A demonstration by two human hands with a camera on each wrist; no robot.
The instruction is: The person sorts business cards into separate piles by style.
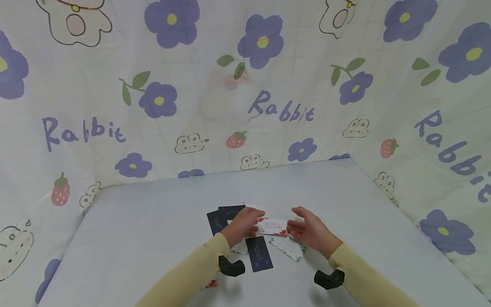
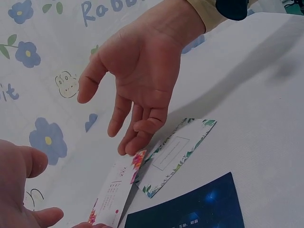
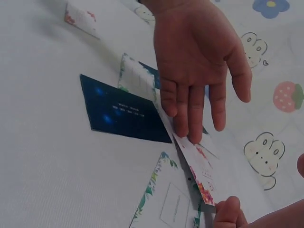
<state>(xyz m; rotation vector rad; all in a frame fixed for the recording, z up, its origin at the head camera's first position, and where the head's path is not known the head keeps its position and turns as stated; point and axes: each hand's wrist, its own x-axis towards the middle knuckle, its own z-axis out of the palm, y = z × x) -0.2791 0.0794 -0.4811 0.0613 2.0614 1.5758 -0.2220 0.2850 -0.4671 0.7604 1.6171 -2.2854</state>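
Note:
A white card with red flowers [image 1: 271, 226] lies between my two hands, and a shadow shows along its edge in the right wrist view. My left hand [image 1: 242, 225] touches the card's left end with extended fingers, its thumb held apart. At the right end, my right hand [image 1: 312, 230] touches the card with its fingertips, thumb raised away. Just in front are a dark blue card [image 1: 259, 254] and a white card with green leaves [image 2: 173, 154]. Another leaf-bordered card [image 3: 137, 78] is partly hidden below my left hand in the head view.
Two dark cards [image 1: 217, 221] overlap beyond my left hand. Another red-flowered card [image 3: 81, 19] lies near my left forearm, mostly covered in the head view. The white table [image 1: 153, 213] meets a patterned curtain [image 1: 215, 128] at the back and sides.

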